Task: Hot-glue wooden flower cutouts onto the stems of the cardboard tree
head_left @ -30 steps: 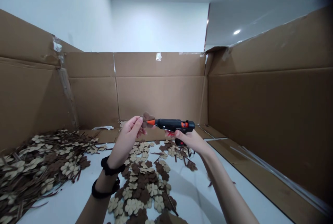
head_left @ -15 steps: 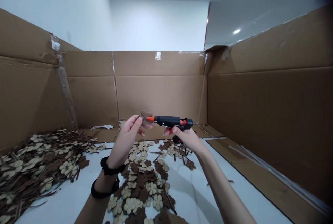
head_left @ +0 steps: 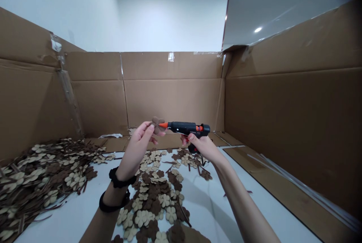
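Between the thumb and fingers of my left hand (head_left: pixel 143 137) is a brown flower cutout (head_left: pixel 157 124), its petals facing up and to the right. My right hand (head_left: pixel 202 145) is wrapped round the handle of a black and orange glue gun (head_left: pixel 186 128), which lies level and points left. The orange nozzle meets the middle of the flower, though I cannot make out any glue there. Below both hands, many loose brown and cream flower cutouts (head_left: pixel 154 194) are spread on the white table (head_left: pixel 209 213).
A big heap of flowers and thin brown strips (head_left: pixel 56 175) covers the left side. Cardboard walls (head_left: pixel 172 96) stand at the back and both sides. Clear glue sticks (head_left: pixel 299 186) lie along the right cardboard edge. A cardboard scrap (head_left: pixel 195 234) is at the front.
The view has tipped slightly, so the surroundings sit a little higher. Both hands keep their hold, with the nozzle still at the flower's middle.
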The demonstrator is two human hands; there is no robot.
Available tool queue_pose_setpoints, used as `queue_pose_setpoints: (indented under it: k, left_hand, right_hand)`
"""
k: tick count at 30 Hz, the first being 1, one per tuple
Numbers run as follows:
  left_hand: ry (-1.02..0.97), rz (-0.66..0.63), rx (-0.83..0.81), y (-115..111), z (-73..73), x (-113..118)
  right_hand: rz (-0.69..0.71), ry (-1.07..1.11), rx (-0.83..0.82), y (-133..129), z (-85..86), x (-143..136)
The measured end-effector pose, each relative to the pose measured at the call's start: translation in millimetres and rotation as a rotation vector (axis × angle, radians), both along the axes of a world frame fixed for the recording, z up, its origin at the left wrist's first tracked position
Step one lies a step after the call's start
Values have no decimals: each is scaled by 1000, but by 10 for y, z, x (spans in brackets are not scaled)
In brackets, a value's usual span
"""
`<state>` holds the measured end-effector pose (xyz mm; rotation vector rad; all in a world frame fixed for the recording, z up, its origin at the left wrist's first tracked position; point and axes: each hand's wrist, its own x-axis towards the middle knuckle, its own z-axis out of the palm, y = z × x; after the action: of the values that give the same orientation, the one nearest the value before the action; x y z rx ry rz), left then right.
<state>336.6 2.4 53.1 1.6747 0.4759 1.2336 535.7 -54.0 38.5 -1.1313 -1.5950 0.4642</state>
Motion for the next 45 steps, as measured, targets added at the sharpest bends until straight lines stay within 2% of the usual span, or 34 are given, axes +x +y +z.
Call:
queue_pose_setpoints:
  k: [14,16,20,22,25,30,36,45]
  left_hand:
    - [-6,20,24,2,-8,6]
    - [-25,69,56,14,-16,8]
    - [-173,249,160,32,-18,-2]
    - [-208,287,182,33,-11,-15]
    - [-141,233,161,26,-5,-23]
    - [107,106,98,-7,-27,54]
    - [219,59,108,-66,-59,142]
    - [242,34,142,-37,-123,159]
  right_hand:
    - [-26,11,-37,-30,24,-28]
    - [-29,-4,-14,-36,14,-31]
    - [-46,2,15,-26,-11,-19]
    - [-50,35,33,-9,-15,-17]
    - [-1,77,51,17,-6,-36]
    - [126,189,37,24,-10,-67]
    - [40,357,-34,6,-17,-48]
    - [32,310,5,-1,-10,-67]
